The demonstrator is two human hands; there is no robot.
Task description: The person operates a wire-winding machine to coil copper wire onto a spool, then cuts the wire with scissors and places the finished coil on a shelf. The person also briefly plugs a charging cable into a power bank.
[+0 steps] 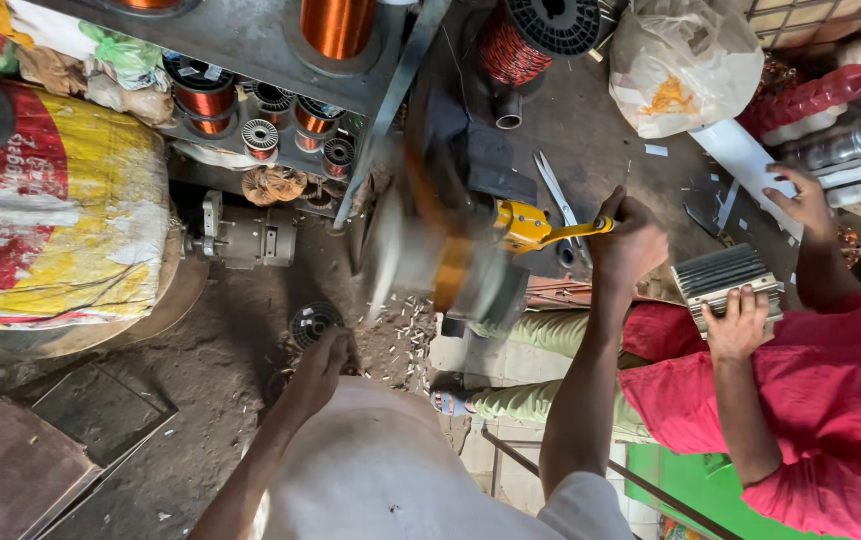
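The left hand [322, 362] rested low near a small dark wheel [312, 322], its grip unclear. Farther out, the right hand [628, 243] closed on a yellow crank handle [540, 231]; beyond it, the winding machine [440, 265] was motion-blurred.

Single head-worn view, looking steeply down from above the winding machine [450, 255], which sits centre frame, close, within arm's reach. Beyond the machine: shelf of copper wire spools [270, 110]. Right of it: a co-worker in red [830, 390]. No second view.
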